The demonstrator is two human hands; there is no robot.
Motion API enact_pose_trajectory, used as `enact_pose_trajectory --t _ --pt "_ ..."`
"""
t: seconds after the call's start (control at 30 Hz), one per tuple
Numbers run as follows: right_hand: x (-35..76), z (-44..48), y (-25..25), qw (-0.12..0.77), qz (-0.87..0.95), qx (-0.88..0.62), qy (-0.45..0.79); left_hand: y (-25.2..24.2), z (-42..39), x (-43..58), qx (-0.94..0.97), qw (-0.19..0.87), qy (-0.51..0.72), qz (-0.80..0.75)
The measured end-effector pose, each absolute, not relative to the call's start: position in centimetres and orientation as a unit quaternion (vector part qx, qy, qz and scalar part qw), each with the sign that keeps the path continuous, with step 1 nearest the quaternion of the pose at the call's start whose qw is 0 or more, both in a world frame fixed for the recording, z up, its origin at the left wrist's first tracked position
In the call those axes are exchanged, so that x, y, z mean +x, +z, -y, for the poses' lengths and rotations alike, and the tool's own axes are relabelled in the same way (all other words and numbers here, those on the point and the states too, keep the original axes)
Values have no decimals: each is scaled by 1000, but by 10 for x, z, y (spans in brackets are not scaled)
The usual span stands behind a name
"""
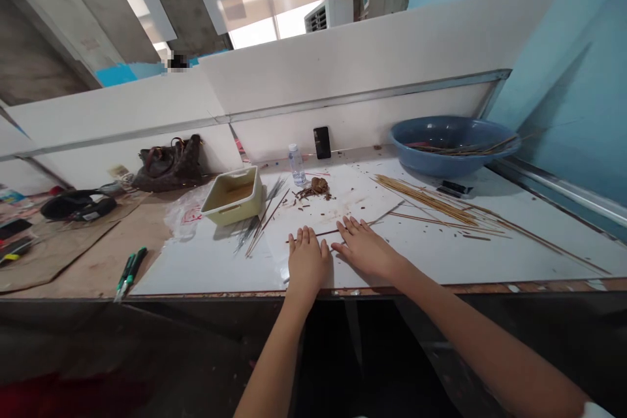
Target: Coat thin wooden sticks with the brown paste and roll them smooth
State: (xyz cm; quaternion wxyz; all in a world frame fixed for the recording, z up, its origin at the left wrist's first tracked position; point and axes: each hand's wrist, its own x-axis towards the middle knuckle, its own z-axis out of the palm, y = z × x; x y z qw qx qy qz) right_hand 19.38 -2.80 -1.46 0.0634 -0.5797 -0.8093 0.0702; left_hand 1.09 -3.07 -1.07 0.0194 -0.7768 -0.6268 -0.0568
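Left hand [306,262] and right hand [366,249] lie flat on the bench [220,264], palms down, open, gripping nothing

Thin dark stick [329,232] lies at the near edge, running under the fingertips of both and showing in the gap between them. Further back, left to right: green pens [130,271], brown handbag [169,166], yellow tray [232,196] with a bundle of sticks [264,215] just beside it, small bottle [296,164], brown lump [318,186], pale sticks [426,199], blue basin [450,144] far right.
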Motion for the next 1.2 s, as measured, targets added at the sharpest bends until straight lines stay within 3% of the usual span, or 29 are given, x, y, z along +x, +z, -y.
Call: enact_pose_trajectory --t 0.27,0.5,0.73,0.97,1.2 --pt "199 52 -23 60 828 -556 50 -28 63 5 -782 52 -77 617" --pt "194 19 1 20 815 -575 66 0 29 17 -762 -5 -37 647" --pt "195 57 -28 54 823 -564 49 -26 62 2 -785 47 -76 613" --pt "191 15 -5 6 809 -579 98 0 26 13 -772 3 -21 636" --pt "198 48 -30 40 829 -553 72 -19 66 4 -785 30 -44 617"
